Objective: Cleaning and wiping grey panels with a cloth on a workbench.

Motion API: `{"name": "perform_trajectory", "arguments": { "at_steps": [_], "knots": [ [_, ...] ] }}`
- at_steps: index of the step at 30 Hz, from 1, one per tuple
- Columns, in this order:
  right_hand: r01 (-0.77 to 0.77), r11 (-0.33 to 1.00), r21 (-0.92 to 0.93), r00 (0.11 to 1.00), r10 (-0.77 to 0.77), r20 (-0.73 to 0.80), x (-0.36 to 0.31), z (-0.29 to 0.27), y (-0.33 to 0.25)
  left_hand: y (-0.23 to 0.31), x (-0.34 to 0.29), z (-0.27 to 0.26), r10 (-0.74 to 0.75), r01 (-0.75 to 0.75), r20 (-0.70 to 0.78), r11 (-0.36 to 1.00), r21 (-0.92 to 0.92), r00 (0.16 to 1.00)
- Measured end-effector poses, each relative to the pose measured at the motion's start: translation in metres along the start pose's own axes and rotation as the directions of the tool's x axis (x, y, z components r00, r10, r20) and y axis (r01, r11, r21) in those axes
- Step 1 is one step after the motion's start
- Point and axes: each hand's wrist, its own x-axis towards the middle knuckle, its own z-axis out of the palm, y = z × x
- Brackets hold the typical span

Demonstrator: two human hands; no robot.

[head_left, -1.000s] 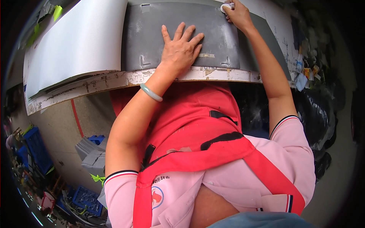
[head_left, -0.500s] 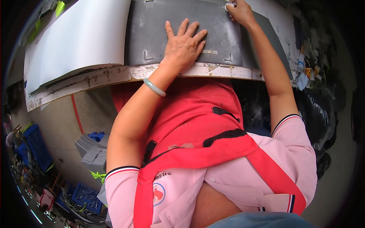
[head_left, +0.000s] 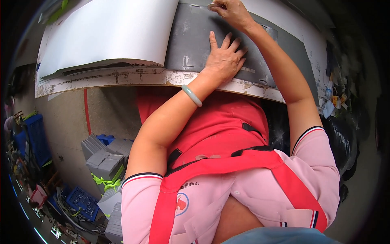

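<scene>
My left hand (head_left: 224, 60) lies flat with fingers spread on a dark grey sheet (head_left: 183, 42) that has whitish smudges and L-shaped corner marks. A pale green bangle (head_left: 191, 96) is on my left wrist. Over the far part of the sheet, my right hand (head_left: 232, 15) is closed on a small, round-edged white piece (head_left: 212, 6). Its exact kind is not clear from this view. A stack of large white sheets (head_left: 109, 34) lies left of the grey sheet, their near edges curling up.
The worn white table edge (head_left: 146, 77) runs in front of my red apron (head_left: 219, 118). Tied grey stacks (head_left: 105, 164) and blue crates (head_left: 83, 203) stand on the floor at left. Black plastic bags (head_left: 341, 138) sit at right.
My right hand has moved left across the far part of the grey sheet with the white piece. My left hand stays pressed on it. The whole view has shifted.
</scene>
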Motion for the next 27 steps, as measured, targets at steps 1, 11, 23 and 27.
{"name": "perform_trajectory", "arguments": {
  "at_steps": [1, 11, 23, 27],
  "knots": [
    [0.114, 0.993, -0.002, 0.992, -0.114, -0.05, 0.007, 0.01, -0.008, 0.0, 0.0, 0.001, 0.002, -0.002, -0.013, 1.0, -0.006, 1.0],
    [0.095, 0.99, -0.103, 0.993, -0.087, 0.083, 0.052, 0.037, -0.024, -0.002, -0.002, 0.006, -0.004, 0.002, -0.047, 0.999, -0.036, 0.999],
    [-0.368, 0.885, 0.286, 0.929, 0.336, 0.155, 0.045, 0.029, -0.05, -0.004, -0.004, 0.007, -0.021, 0.018, -0.066, 0.998, -0.052, 0.998],
    [-0.416, 0.845, 0.336, 0.91, 0.387, 0.152, 0.047, 0.031, -0.048, -0.002, -0.002, 0.004, -0.005, 0.003, -0.043, 0.999, -0.053, 0.999]
  ]
}}
